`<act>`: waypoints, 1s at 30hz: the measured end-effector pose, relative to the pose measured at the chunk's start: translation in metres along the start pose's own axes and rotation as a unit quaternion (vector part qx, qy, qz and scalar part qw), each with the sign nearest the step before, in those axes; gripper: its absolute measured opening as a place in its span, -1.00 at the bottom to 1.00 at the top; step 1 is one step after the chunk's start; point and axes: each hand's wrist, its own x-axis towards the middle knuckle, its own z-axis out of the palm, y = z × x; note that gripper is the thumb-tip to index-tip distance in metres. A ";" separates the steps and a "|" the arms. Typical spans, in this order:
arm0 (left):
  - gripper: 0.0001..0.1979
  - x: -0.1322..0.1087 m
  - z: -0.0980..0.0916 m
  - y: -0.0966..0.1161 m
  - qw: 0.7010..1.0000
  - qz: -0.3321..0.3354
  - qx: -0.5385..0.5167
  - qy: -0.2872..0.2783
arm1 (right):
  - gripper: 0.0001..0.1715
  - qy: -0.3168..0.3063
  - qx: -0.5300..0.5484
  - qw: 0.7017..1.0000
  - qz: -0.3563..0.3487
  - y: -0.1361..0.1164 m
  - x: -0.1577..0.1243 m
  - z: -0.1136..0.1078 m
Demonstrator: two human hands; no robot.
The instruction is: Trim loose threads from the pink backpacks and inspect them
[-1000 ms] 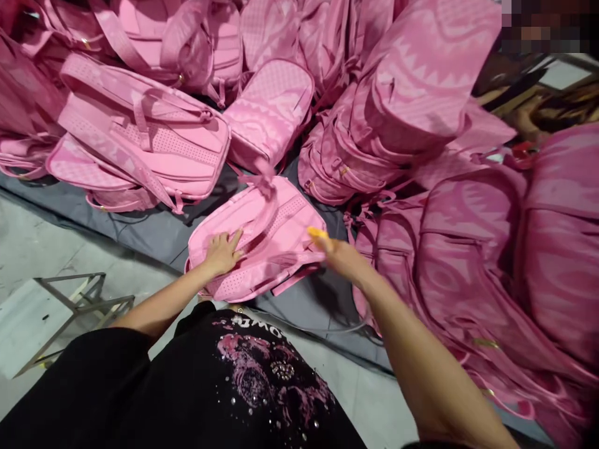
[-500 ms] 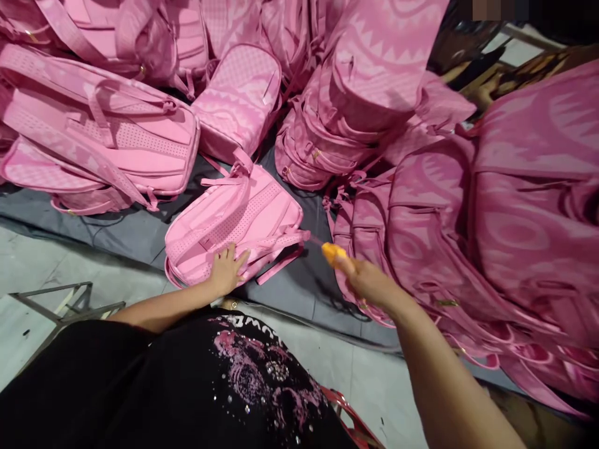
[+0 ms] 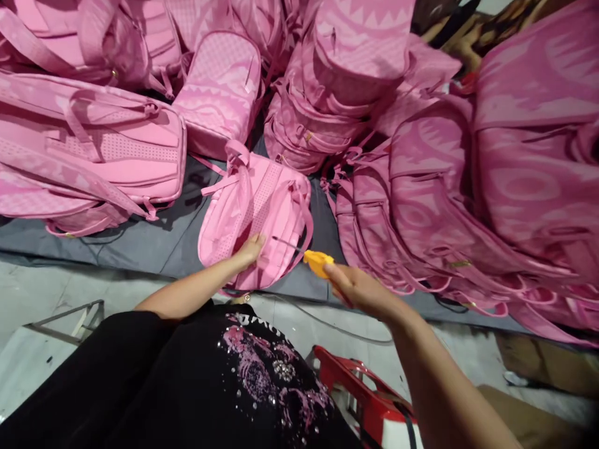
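A small pink backpack point(image 3: 274, 199) lies on its front, its padded back panel and shoulder straps facing up. My left hand point(image 3: 251, 251) rests on its lower middle, fingers curled closed against the panel; what they pinch is too small to make out. In my right hand point(image 3: 349, 284) is a yellow-handled tool point(image 3: 319, 263) with a thin dark shaft. The shaft points left over the backpack's right part, its tip a little to the right of my left fingers. Whether the tip touches the fabric I cannot tell.
Pink backpacks crowd the grey-covered table point(image 3: 180, 246): a larger one point(image 3: 116, 146) at left, a stack point(image 3: 322, 118) behind, and a row point(image 3: 421, 187) at right. Below stand a red stool point(image 3: 355, 380) and a metal-framed stand point(image 3: 70, 324).
My left hand has gone from spread flat to curled fingers. The backpack has turned, its right strap now bowed outward. My right hand has brought the tool from the strap's end to over the panel.
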 end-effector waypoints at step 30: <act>-0.76 -0.001 -0.120 -0.030 0.900 -0.198 -0.355 -0.156 | -0.45 0.013 -0.107 0.991 0.084 -0.025 0.008 0.196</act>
